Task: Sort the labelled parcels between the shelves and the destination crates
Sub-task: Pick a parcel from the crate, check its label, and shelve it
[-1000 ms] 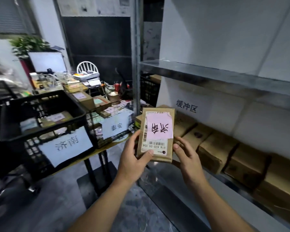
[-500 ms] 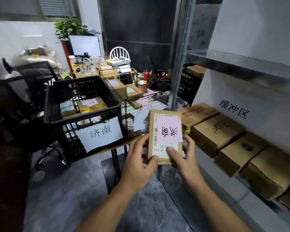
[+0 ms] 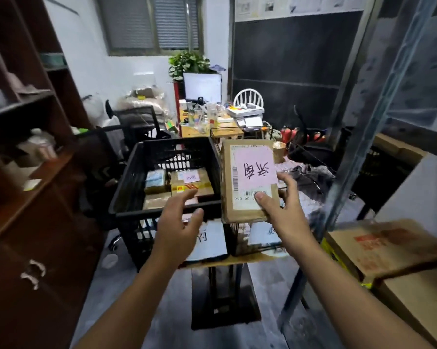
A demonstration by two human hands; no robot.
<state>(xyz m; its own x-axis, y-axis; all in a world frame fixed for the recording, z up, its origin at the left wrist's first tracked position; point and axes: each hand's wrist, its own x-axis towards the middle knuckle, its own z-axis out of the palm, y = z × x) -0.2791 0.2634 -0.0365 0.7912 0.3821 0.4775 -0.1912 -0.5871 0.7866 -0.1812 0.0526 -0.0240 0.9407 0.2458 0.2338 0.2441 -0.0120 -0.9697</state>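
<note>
1. Two hands were out in front of the person.
2. The right hand [image 3: 285, 210] held a brown parcel [image 3: 247, 182] by its bottom right corner. The thumb lay on the front, over the white barcode sticker, and the fingers curled round the back.
3. The parcel stood up tall in the air, just to the right of the black crate [image 3: 126, 195]. Its left edge covered part of the crate's right wall.
4. A pink label [image 3: 254, 167] with black writing was stuck on the parcel's front, upside down.
5. The left hand [image 3: 179, 222] held nothing. Its fingers were loose and spread, in front of the crate's near rim. I could not tell if it touched the rim.
6. More small parcels [image 3: 191, 183] lay inside the crate, and one had a pink label too.
7. A white sign [image 3: 209, 241] hung on the crate's front, partly hidden by the left hand.
8. A wire basket [image 3: 240, 238] sat just beside the crate, under the held parcel.
9. Big brown boxes [image 3: 388, 245] lay on the shelf at the right, near the right arm.
</note>
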